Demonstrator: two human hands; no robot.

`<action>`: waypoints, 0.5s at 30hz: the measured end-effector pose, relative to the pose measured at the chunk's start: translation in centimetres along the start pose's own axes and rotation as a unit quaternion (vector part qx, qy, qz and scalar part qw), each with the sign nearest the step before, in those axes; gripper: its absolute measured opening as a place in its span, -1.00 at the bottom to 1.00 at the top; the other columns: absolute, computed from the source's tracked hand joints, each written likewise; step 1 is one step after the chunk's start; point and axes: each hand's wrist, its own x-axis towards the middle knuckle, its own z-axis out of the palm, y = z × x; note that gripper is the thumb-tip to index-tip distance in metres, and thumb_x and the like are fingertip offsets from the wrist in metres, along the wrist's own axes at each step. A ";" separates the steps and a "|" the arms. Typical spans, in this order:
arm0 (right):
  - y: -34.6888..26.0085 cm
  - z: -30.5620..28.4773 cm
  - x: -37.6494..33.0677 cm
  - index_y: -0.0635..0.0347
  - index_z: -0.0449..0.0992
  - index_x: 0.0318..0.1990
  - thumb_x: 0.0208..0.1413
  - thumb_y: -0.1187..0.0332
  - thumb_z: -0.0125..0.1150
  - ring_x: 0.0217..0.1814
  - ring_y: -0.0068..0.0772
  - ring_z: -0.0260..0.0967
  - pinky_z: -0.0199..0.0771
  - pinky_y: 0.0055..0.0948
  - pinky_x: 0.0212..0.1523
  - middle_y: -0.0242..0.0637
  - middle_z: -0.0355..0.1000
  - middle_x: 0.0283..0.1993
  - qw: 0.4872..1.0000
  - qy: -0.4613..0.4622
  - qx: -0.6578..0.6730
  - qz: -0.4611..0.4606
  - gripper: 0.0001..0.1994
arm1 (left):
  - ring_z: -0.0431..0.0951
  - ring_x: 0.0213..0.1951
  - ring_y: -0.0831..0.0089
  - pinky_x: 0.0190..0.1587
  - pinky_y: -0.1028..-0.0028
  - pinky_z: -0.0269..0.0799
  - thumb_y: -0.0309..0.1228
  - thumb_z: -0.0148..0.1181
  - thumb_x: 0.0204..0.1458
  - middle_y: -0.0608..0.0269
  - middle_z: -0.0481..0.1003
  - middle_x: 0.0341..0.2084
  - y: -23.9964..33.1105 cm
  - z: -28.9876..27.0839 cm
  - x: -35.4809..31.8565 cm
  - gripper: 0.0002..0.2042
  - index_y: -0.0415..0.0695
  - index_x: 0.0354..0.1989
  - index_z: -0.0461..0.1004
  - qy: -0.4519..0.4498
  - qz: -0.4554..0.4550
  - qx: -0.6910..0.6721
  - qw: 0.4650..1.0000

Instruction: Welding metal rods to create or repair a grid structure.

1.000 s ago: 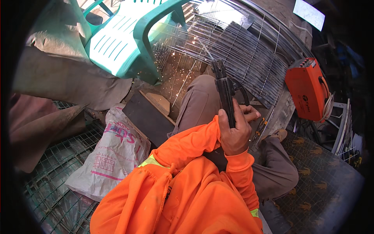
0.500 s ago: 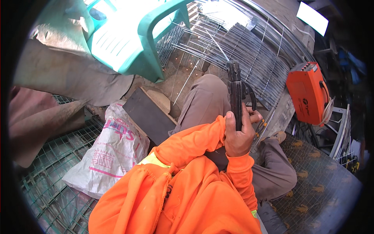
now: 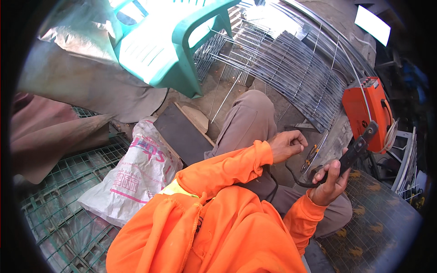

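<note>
My right hand [image 3: 328, 183] is wrapped round a black welding electrode holder [image 3: 354, 154], which tilts up toward the right. A thin welding rod [image 3: 359, 82] sticks out of the holder's jaw and points away from me. The black cable [image 3: 293, 177] loops from the holder's lower end toward my lap. My left hand [image 3: 287, 146] hovers by my knee, apart from the holder; its fingers are curled in, with nothing seen in them. Beyond lies a grille of metal bars [image 3: 296, 63].
An orange welding machine [image 3: 364, 109] stands at the right. A green plastic chair [image 3: 182, 59] is at the far left, near a brown sheet [image 3: 91, 82]. A white sack [image 3: 132, 177] rests on green wire mesh [image 3: 59, 195], beside a dark board [image 3: 180, 134].
My right hand has swung right and down with the electrode holder, and the rod now passes before the welding machine. My left hand, earlier mostly hidden behind the right, now shows apart from it.
</note>
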 end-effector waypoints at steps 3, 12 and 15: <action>-0.1 -6.0 2.2 0.27 0.37 0.24 0.30 0.21 0.14 -0.66 -0.72 0.15 0.16 -0.69 -0.69 -0.47 0.25 -0.49 0.999 0.039 -0.030 -0.005 -0.55 | 0.46 -0.23 0.64 -0.14 0.55 0.41 -0.33 0.19 0.22 0.36 0.51 -0.28 0.6 -0.6 -1.8 -0.77 -0.22 -0.07 0.49 -0.030 0.002 -0.018 0.999; -0.3 -16.4 4.9 0.12 0.38 0.28 0.33 0.16 0.13 -0.56 -0.74 0.17 0.18 -0.70 -0.62 -0.51 0.26 -0.41 0.981 0.189 0.013 0.048 -0.56 | 0.45 -0.12 0.61 -0.02 0.52 0.35 -0.37 0.21 0.25 0.37 0.50 -0.23 11.0 -6.6 -8.1 -0.82 -0.22 -0.12 0.48 0.037 0.065 -0.029 0.997; 0.3 -17.5 5.4 0.12 0.38 0.28 0.33 0.17 0.12 -0.55 -0.73 0.17 0.19 -0.69 -0.59 -0.51 0.27 -0.39 0.981 0.189 0.036 0.037 -0.56 | 0.49 -0.22 0.57 -0.08 0.52 0.40 -0.29 0.19 0.26 0.33 0.53 -0.28 14.0 -13.3 -7.8 -0.77 -0.21 -0.09 0.50 0.297 0.158 0.071 0.939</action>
